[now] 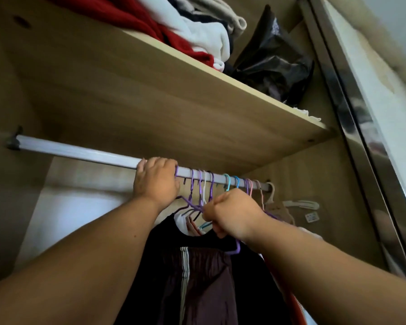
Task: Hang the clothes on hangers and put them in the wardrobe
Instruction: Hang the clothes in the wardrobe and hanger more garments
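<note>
Overhead, your left hand [156, 181] curls over the white metal wardrobe rail [80, 151]; your right hand [232, 214] pinches a purple plastic hanger [189, 204] carrying the dark white-striped garment [204, 277], just beneath that rail.

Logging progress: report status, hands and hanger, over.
Left hand curled over rail. Right hand pinching purple hanger above dark garment. Other hangers crowd rail's right end.

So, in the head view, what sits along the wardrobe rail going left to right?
Bracket, bare rail, left hand curled over the rail, purple hooks, blue hooks, pink hook, beige hanger at the end. The right hand, pinching a purple hanger below, overlaps these.
</note>
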`<state>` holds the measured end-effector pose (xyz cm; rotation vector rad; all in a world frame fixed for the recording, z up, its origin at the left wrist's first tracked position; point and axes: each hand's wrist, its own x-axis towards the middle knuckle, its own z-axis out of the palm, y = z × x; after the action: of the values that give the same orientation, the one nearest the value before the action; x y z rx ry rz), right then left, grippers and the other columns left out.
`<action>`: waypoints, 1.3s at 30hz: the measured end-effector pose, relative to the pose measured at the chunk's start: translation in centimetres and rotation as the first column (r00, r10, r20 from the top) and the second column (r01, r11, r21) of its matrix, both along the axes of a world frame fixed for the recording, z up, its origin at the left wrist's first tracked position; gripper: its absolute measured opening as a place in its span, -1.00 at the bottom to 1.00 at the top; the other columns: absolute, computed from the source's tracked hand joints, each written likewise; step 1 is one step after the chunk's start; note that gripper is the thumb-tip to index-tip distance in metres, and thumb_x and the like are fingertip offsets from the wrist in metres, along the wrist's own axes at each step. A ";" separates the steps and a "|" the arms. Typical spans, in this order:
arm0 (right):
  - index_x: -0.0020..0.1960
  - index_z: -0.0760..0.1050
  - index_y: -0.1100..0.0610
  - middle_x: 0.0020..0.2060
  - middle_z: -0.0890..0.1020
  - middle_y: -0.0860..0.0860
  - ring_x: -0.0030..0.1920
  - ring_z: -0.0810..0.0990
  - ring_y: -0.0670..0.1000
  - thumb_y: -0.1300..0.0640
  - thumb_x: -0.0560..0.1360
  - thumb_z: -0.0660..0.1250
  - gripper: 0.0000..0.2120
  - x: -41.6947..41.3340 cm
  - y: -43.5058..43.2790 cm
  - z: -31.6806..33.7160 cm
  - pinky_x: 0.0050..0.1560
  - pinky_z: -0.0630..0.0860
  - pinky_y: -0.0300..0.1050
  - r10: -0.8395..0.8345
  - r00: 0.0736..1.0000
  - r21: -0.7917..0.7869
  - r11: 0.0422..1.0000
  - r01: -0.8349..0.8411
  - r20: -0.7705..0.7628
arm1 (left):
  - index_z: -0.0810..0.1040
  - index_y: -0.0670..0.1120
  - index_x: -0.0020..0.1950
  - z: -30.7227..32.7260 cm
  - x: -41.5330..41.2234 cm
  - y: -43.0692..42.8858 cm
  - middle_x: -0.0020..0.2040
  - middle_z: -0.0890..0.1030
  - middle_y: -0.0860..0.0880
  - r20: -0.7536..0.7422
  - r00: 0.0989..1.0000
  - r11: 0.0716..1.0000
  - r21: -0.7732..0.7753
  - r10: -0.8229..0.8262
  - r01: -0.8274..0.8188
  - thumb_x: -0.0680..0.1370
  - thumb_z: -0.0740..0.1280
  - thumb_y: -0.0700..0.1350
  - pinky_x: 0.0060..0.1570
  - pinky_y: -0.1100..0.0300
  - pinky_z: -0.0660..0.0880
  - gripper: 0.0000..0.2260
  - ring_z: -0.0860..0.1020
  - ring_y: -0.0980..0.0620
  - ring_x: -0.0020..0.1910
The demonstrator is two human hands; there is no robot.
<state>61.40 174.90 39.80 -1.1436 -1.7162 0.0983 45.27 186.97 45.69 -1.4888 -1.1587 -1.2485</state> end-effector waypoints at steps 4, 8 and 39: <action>-0.17 0.59 0.18 -0.54 0.54 -0.03 -0.61 0.48 -0.13 0.24 0.43 0.31 -0.92 0.0 -0.1 -0.5 -0.53 0.39 -0.38 0.049 0.999 -0.048 0.998 -0.049 0.010 | 0.28 0.04 0.44 -0.5 -0.1 -0.5 0.42 0.36 0.05 0.025 0.999 0.996 -0.084 0.026 -0.024 0.48 0.28 -0.02 0.42 -0.06 0.01 -0.47 0.20 -0.01 0.45; -0.10 0.63 0.27 -0.49 0.62 -0.02 -0.49 0.58 -0.09 0.19 0.44 0.33 -0.84 0.7 -0.6 -0.5 -0.31 0.53 -0.27 0.036 0.999 -0.037 0.999 -0.036 0.017 | 0.23 0.02 0.48 -0.4 0.4 -2.3 0.48 0.27 0.04 0.014 0.999 0.977 -0.210 0.030 -0.026 0.49 0.27 -0.01 0.40 -0.16 0.06 -0.44 0.14 -0.01 0.48; 0.44 0.24 -0.09 0.37 0.30 0.02 0.36 0.33 0.10 -0.03 0.42 0.32 -0.39 34.6 -66.6 -52.6 0.33 0.34 -0.04 -0.959 0.070 -0.667 -0.138 0.732 0.275 | 0.09 0.11 0.51 -54.9 53.3 -62.9 0.53 0.12 0.04 -0.174 -0.345 0.137 -0.982 -0.922 0.130 0.45 0.27 0.13 0.42 -0.04 0.15 -0.33 0.12 0.02 0.49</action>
<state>96.03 108.31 -12.77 -2.5381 -0.1164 0.0453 98.55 124.04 -9.25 -3.0873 0.6560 0.1103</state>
